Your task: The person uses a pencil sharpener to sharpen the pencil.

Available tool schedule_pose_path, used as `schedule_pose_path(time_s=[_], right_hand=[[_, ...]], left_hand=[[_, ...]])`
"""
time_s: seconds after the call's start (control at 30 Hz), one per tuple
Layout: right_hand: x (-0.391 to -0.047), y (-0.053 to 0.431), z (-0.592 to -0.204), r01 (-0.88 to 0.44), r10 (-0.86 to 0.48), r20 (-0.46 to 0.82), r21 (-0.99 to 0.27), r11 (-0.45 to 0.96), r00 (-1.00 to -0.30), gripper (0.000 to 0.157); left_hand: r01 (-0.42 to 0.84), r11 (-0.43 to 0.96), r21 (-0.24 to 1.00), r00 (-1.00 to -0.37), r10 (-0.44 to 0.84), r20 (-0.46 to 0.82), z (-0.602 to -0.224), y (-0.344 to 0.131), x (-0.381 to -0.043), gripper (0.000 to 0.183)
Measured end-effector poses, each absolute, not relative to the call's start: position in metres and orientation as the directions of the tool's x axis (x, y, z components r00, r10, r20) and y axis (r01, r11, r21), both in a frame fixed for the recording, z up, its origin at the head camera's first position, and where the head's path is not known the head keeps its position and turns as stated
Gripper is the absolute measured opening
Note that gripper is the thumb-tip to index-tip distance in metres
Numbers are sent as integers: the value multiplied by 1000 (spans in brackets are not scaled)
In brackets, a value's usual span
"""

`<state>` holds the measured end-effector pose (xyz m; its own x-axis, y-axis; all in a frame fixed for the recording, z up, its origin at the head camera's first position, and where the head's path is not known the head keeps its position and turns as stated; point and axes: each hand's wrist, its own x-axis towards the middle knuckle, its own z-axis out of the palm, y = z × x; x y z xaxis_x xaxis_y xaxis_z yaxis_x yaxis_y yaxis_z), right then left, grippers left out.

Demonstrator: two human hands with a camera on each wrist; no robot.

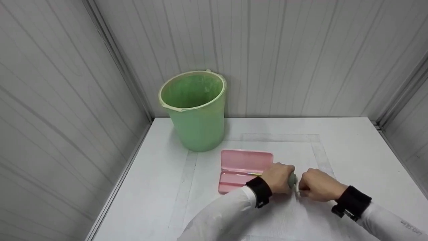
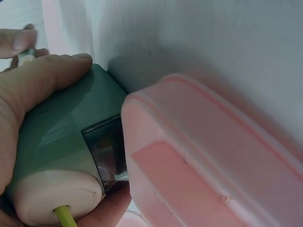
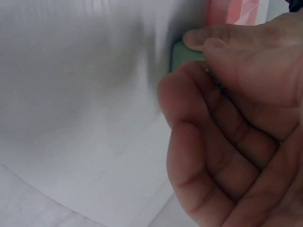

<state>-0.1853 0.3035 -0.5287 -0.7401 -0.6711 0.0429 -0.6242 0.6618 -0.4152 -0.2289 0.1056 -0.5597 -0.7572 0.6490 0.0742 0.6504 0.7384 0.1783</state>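
- Far left: pale grey panelled wall point(image 1: 60, 100), meeting the far wall point(image 1: 284, 57) at a corner.
- Left of centre, far side: green bucket point(image 1: 200, 129), upright on the white table point(image 1: 153, 180), pale rim, mouth up.
- Tape strips point(image 1: 281, 137) on the tabletop, running from just beside the bucket across to the right.
- Centre, nearer than bucket: pink case point(image 1: 245, 159), lid open on its far side, tray on the near side.
- Yellow pencil point(image 1: 255, 174): outer part over the case's right portion; other end in the hole on the sharpener's pale face, per left wrist view.
- Left hand point(image 1: 277, 178), just right of the case: fingers and thumb wrapped round the sharpener body, gripping it. Black band point(image 1: 259, 191) on that wrist, white sleeve.
- Sharpener point(image 2: 61, 127): green body, dark see-through window on one side. Sits between the hands, right of the case, near half of the table.
- Crank handle point(image 1: 297, 190): whitish, on the sharpener's right side.
- Right hand point(image 1: 319, 185), right of sharpener: fingers curled, thumb and fingertips pinching the crank handle; grip mostly hidden in right wrist view. Black band point(image 1: 353, 203) there too.
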Motion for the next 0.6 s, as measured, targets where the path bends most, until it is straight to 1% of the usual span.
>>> schedule_pose_path(time_s=[0.1, 0.27, 0.4, 0.5, 0.6], right_hand=[[-184, 303, -516, -632, -668, 61, -399, 665, -742, 41], [-186, 304, -499, -625, -636, 106, -364, 690, -764, 34], [-192, 305, -493, -605, -616, 102, -368, 706, -781, 23], [-198, 306, -492, -573, -586, 94, -381, 726, -805, 14], [-205, 308, -490, -535, -541, 102, -381, 754, -835, 14]], left_hand=[[661, 732, 165, -749, 659, 73, -559, 105, -230, 38], [666, 735, 128, -745, 664, 69, -558, 106, -230, 35], [661, 738, 136, -749, 660, 60, -558, 106, -229, 36], [658, 739, 143, -751, 658, 54, -558, 106, -229, 37], [657, 738, 151, -751, 658, 56, -557, 106, -230, 37]])
